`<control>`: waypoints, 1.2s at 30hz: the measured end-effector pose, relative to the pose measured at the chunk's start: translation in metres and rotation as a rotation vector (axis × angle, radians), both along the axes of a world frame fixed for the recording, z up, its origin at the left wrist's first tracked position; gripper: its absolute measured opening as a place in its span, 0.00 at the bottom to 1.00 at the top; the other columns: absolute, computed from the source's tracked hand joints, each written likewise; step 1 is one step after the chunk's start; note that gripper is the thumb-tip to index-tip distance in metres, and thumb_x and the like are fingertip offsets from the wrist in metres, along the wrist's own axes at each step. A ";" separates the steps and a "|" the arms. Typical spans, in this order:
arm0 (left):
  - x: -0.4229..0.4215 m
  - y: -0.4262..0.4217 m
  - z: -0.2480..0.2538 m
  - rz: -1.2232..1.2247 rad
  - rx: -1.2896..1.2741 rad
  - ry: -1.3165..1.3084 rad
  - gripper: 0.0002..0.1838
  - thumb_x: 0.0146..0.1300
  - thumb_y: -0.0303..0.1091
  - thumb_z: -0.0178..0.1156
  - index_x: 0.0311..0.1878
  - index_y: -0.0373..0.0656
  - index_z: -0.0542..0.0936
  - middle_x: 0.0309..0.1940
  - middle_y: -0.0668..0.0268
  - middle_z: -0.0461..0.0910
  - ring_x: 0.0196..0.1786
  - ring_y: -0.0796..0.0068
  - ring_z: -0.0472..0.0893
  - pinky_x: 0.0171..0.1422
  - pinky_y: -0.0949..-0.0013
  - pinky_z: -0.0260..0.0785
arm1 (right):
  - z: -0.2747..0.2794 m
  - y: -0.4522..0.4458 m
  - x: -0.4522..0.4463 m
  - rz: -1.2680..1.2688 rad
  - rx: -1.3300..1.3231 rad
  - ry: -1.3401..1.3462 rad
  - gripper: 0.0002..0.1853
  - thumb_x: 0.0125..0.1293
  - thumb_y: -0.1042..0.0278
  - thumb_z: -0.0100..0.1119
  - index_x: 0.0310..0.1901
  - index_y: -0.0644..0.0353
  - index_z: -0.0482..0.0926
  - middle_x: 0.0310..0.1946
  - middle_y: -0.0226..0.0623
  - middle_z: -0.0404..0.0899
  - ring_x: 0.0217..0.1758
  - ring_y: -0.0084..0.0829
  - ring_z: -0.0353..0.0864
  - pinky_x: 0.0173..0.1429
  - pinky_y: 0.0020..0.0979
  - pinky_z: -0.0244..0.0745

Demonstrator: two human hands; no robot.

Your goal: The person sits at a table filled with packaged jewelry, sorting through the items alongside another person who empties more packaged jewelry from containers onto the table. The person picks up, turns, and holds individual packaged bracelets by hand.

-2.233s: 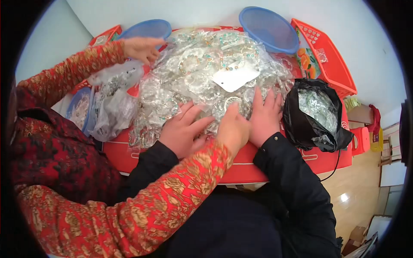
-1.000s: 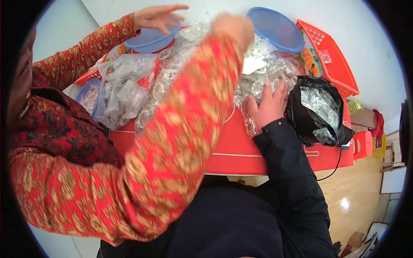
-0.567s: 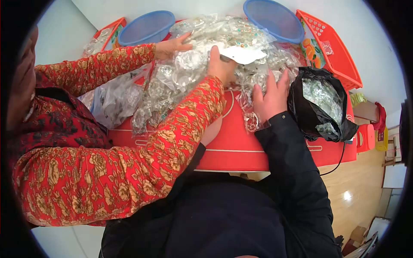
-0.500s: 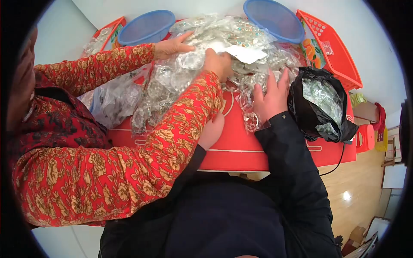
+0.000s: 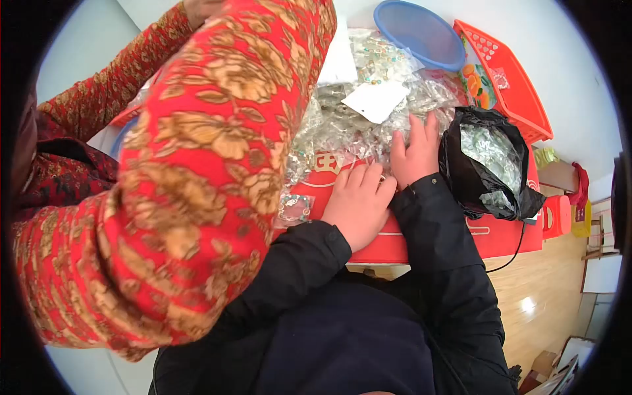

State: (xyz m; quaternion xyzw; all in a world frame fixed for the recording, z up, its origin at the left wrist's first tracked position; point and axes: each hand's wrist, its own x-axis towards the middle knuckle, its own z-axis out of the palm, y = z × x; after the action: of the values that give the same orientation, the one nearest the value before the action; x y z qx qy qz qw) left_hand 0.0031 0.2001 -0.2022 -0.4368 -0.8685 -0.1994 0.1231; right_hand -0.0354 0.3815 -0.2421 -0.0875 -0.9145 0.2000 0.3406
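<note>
You are resting your right hand (image 5: 416, 157), fingers spread, on the clear bags (image 5: 368, 133) lying toward the table's (image 5: 388, 250) far edge, while your left hand (image 5: 361, 199) is sitting bent nearer the front edge, its hold hard to tell.

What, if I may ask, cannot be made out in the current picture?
All in the head view:
The hand of the co-worker's near patterned sleeve: cut off by the top edge.
How far the jewellery packets reach leftward: hidden behind that sleeve.
What lies beneath the left hand: covered by the hand itself.
Deeper contents of the black bag: hidden by its side.
Any print on the lower white card: too small to tell.
</note>
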 end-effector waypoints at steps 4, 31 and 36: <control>-0.019 -0.004 -0.001 0.090 -0.154 0.049 0.18 0.59 0.32 0.64 0.54 0.46 0.79 0.58 0.59 0.76 0.63 0.57 0.75 0.69 0.50 0.63 | 0.009 0.000 0.004 0.060 -0.141 0.034 0.23 0.68 0.70 0.62 0.62 0.69 0.73 0.71 0.70 0.62 0.76 0.66 0.62 0.78 0.54 0.59; -0.164 -0.057 0.012 -0.188 -1.564 0.437 0.57 0.51 0.76 0.64 0.81 0.59 0.58 0.76 0.48 0.62 0.78 0.44 0.62 0.74 0.36 0.60 | 0.018 -0.010 0.016 0.040 -0.241 0.049 0.27 0.65 0.69 0.67 0.64 0.65 0.71 0.70 0.63 0.61 0.71 0.61 0.67 0.74 0.50 0.65; -0.211 -0.043 0.010 0.113 -1.328 0.284 0.38 0.62 0.58 0.64 0.73 0.53 0.68 0.66 0.51 0.73 0.71 0.54 0.72 0.68 0.44 0.68 | 0.023 -0.020 0.029 0.088 -0.181 0.073 0.29 0.64 0.68 0.68 0.64 0.65 0.70 0.70 0.64 0.60 0.72 0.63 0.66 0.75 0.51 0.65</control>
State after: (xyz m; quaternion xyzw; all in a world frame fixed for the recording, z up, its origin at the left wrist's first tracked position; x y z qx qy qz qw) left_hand -0.2077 0.1574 -0.1925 -0.3956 -0.8037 0.4419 -0.0480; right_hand -0.0065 0.3611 -0.2191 -0.0701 -0.8826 0.2996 0.3554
